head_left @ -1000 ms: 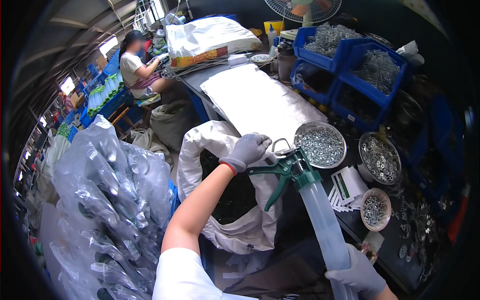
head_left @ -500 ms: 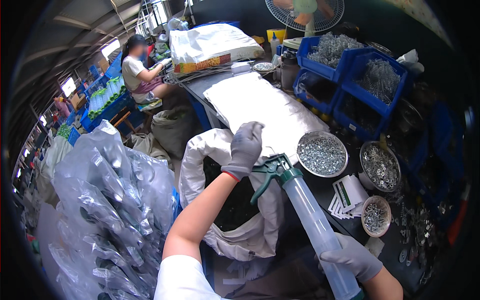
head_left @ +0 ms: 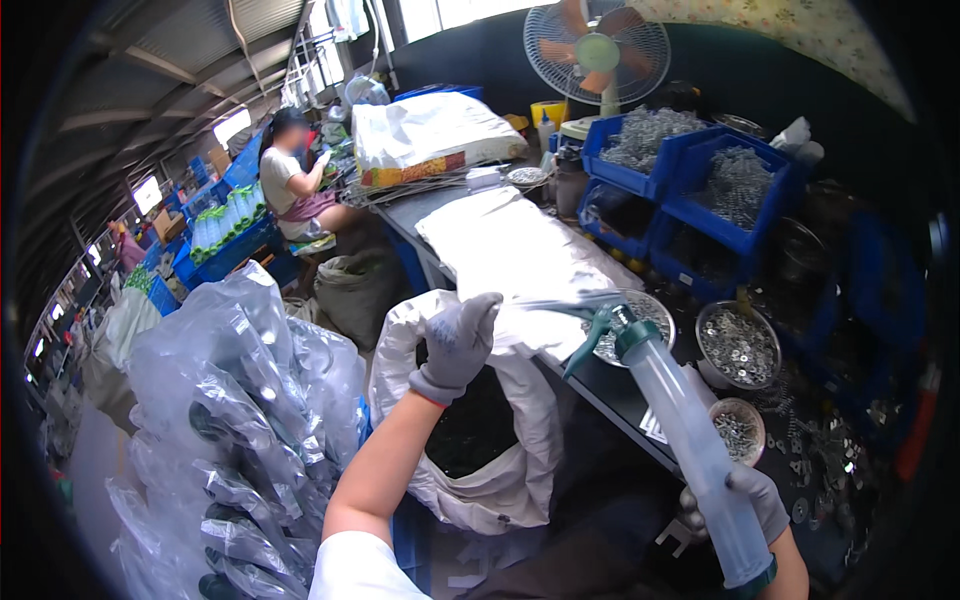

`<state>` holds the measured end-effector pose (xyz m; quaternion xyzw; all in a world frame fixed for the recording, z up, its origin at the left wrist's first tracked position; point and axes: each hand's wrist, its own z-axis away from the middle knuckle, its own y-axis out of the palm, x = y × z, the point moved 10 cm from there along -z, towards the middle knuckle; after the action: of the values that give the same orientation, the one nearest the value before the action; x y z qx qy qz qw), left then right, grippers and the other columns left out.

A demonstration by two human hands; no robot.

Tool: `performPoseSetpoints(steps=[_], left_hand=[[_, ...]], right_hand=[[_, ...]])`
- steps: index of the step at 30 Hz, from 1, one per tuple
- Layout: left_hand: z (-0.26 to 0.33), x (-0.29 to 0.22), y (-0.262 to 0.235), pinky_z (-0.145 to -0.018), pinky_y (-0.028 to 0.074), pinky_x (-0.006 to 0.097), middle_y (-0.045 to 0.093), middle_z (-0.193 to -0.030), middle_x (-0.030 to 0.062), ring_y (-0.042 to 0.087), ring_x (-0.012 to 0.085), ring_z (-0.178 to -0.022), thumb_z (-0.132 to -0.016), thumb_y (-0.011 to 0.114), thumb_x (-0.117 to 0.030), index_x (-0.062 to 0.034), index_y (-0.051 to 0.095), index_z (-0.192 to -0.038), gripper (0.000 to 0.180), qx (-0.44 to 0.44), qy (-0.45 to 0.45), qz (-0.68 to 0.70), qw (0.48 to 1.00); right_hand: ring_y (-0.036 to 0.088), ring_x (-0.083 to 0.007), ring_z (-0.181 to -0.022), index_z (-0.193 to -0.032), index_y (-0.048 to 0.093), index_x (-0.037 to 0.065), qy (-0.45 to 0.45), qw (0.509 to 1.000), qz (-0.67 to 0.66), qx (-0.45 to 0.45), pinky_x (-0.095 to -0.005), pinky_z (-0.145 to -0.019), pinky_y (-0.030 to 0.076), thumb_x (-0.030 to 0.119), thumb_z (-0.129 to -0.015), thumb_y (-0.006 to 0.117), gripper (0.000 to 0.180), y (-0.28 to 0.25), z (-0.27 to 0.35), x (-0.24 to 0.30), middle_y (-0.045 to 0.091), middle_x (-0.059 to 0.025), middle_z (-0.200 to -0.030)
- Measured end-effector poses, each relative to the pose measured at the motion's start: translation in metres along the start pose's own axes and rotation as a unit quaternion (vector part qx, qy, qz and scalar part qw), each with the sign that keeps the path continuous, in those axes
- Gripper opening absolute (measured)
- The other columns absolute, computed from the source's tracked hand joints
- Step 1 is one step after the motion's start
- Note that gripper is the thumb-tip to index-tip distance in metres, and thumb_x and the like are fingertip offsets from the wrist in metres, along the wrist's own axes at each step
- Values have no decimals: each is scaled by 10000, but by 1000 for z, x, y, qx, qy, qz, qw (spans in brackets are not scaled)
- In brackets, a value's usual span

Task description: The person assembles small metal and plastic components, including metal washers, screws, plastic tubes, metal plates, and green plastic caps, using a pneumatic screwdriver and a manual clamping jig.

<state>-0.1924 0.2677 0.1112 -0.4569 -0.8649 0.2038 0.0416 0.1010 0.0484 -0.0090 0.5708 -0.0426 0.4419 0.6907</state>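
A caulking gun (head_left: 685,425) with a clear tube, green end caps and a green trigger handle slants across the lower right. My right hand (head_left: 765,500), in a grey glove, is wrapped around the tube near its lower end. My left hand (head_left: 455,345), gloved too, is closed at the end of the gun's plunger rod (head_left: 550,303). The rod is smeared by motion and sticks out from the handle end towards that hand. Beneath my left hand stands an open white sack (head_left: 535,445) with dark contents.
Bowls of washers (head_left: 738,345) and small metal parts (head_left: 738,432) stand on the dark bench at right. Blue bins (head_left: 665,185) of springs and a fan (head_left: 597,52) are behind. Bagged items (head_left: 240,400) pile up at left. Another person (head_left: 295,180) sits at far left.
My left hand has moved left and down, and the rod now reaches out to it. The caulking gun has shifted right with my right hand. The view has tilted up slightly.
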Motion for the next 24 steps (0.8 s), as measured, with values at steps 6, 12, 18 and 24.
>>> performPoseSetpoints(steps=[6, 12, 18, 24], left_hand=[[-17, -133, 22, -660, 549, 408, 707, -846, 104, 689, 307, -721, -876, 677, -67, -62, 693, -1019, 144, 40, 33, 178, 983], [-67, -186, 28, -939, 493, 437, 664, -1120, 180, 645, 361, -1036, -798, 772, -267, 10, 600, -1226, 538, 85, 3, 254, 963], [-87, -122, 67, -781, 531, 444, 693, -962, 189, 679, 371, -871, -898, 686, -261, -11, 564, -1288, 480, 90, -267, 195, 939], [-45, -295, 54, -513, 463, 372, 551, -701, 36, 595, 240, -583, -857, 611, -126, -102, 576, -1022, 171, 115, 217, 174, 954]], right_hand=[[676, -298, -935, -1399, 456, -36, -78, 992, -95, -10, -411, -796, 584, 339, -915, 696, 658, 13, 13, -7, 638, -199, -1129], [659, -224, -993, -1309, 476, -30, -209, 847, 443, -209, -352, -862, 529, 222, -761, 827, 697, 23, 27, 0, 643, -126, -1122], [594, -222, -1112, -1518, 263, -90, -291, 608, 684, -279, -387, -961, 488, 263, -695, 851, 1072, 38, 59, -10, 584, -162, -1186], [608, -275, -1157, -1588, 21, -18, -223, 776, 533, -253, -391, -942, 522, 104, -613, 858, 1291, 5, 72, -13, 554, -186, -1292]])
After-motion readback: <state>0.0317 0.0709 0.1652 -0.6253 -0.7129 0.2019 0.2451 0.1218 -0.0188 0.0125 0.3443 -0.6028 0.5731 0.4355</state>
